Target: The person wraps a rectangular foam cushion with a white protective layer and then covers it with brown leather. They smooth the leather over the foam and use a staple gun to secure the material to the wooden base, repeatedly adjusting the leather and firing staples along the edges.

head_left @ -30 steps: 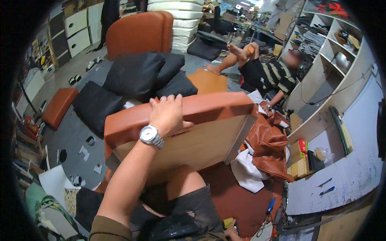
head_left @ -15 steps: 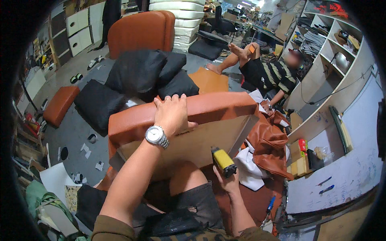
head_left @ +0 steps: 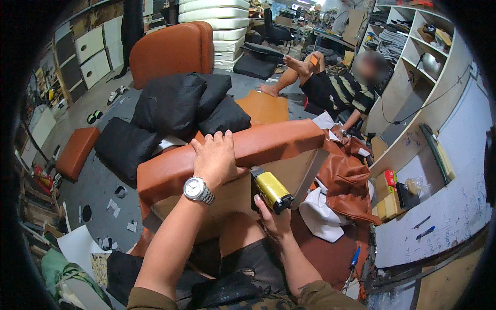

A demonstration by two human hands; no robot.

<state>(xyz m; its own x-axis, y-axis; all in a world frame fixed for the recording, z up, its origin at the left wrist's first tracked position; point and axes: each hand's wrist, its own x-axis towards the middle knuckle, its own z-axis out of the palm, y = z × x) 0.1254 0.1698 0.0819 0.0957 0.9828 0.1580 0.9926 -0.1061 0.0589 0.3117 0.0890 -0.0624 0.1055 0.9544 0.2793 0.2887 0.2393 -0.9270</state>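
A brown leather-covered upholstered seat panel (head_left: pixel 268 139) is propped on edge before my knees, its bare board underside facing me. My left hand (head_left: pixel 214 160), with a metal watch on its wrist, grips the top edge, fingers over the leather and thumb on the underside. My right hand (head_left: pixel 275 219) is wrapped around a yellow and black staple gun (head_left: pixel 274 190). The tool's front end is close to the board, right of my left thumb; whether it touches cannot be made out. The fingers behind the tool are mostly hidden.
Black cushions (head_left: pixel 170 103) lie beyond the panel. Crumpled brown leather (head_left: pixel 349 178) and white cloth (head_left: pixel 323 214) lie to its right. Another person (head_left: pixel 336 88) reclines on the floor near the shelves (head_left: pixel 408 88). A smaller brown padded piece (head_left: pixel 77 154) sits at left.
My right hand has brought the staple gun up and left, nearer the panel's top edge and my left hand. My left hand keeps its hold. The whole view has shifted slightly.
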